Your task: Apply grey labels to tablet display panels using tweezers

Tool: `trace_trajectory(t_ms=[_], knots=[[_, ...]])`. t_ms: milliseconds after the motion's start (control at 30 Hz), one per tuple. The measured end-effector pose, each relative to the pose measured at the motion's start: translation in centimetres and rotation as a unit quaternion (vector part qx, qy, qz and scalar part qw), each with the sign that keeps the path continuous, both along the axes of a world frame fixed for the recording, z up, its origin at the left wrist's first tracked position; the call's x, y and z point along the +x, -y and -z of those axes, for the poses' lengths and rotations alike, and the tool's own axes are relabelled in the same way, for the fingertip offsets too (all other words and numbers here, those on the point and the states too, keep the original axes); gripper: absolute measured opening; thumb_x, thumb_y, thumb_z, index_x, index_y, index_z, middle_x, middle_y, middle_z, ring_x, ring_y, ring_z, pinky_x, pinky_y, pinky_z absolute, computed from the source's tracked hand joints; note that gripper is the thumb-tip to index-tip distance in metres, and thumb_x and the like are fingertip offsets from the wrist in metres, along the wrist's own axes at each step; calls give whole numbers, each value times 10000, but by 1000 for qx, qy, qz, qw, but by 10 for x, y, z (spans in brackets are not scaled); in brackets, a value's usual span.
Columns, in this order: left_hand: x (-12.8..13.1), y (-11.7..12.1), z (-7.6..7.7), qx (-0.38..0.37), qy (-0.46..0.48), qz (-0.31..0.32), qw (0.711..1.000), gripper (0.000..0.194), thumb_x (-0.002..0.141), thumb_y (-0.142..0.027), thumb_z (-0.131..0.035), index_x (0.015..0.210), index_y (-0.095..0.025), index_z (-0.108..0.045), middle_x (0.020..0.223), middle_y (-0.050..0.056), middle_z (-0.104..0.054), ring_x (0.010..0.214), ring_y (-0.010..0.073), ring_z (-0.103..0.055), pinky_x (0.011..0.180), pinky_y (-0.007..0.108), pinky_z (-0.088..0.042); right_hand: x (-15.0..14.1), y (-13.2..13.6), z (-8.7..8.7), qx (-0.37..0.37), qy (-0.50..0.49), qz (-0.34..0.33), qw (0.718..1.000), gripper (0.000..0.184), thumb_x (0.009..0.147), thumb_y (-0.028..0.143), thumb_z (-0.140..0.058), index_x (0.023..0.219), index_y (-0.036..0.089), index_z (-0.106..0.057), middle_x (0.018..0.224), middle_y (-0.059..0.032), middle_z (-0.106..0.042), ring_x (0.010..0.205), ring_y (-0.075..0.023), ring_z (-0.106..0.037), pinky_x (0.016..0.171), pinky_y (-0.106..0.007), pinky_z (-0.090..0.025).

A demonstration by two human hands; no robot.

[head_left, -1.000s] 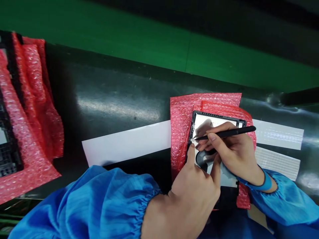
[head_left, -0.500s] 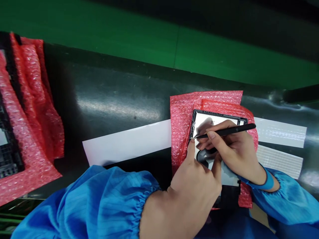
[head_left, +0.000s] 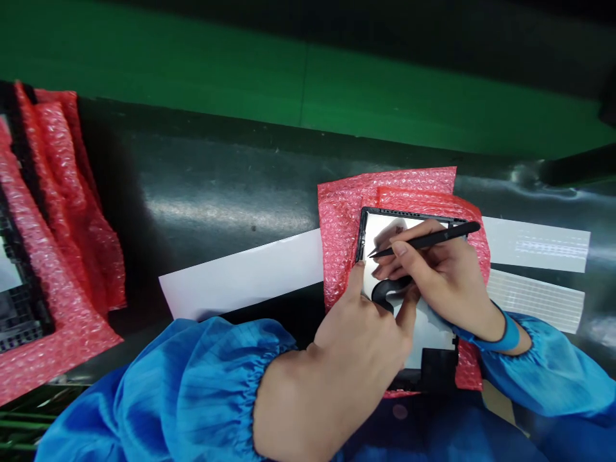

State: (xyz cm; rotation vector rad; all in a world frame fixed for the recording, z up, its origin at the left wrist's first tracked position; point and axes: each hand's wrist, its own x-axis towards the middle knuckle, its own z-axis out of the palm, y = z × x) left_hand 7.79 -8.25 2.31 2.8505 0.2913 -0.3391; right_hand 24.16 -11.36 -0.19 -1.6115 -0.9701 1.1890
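Although bright, panel (head_left: 426, 337) partly hidden.

From the wearer's head, above the near edge of the table (head_left: 216, 167), one camera looks forward and down at both hands (head_left: 363, 340), close by.

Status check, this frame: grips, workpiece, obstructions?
Right grip holds black pointed tool over framed panel. Left grip at panel's left edge. Panel atop red bubble wrap. Both grips partly cover it.

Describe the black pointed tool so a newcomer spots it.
Right of centre, pink bubble wrap lies beneath a framed panel. Over the panel, the right hand holds the tool: slim, straight, tapering to a point, unlike the curved black shape.
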Motion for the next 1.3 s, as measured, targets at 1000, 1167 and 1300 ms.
trace_trajectory(t_ms=[1000, 1167, 1300], knots=[[-41, -43, 40, -349, 118, -572, 733, 605, 850, -757, -656, 1075, -196, -624, 800, 31, -686, 706, 193, -587, 598, 282, -413, 105, 64, 41, 154, -102, 254, 949, 298, 889, 464, -824, 921, 210, -673, 711, -4, -779, 536, -174, -757, 565, -294, -650], [-28, -38, 29, -298, 221, -553, 746, 411, 862, -576, -684, 784, -227, -482, 699, -33, -524, 627, 136, -478, 590, 260, -388, 103, 60, 36, 159, -136, 256, 944, 351, 842, 507, -855, 896, 220, -661, 666, 18, -760, 488, -181, -736, 505, -302, -641], [-20, -29, 26, -233, 270, -545, 759, 303, 935, -508, -562, 835, -251, -437, 704, -38, -492, 590, 145, -467, 552, 265, -384, 101, 58, 34, 153, -144, 260, 942, 371, 829, 529, -862, 888, 221, -663, 652, 18, -758, 485, -175, -733, 500, -291, -636]])
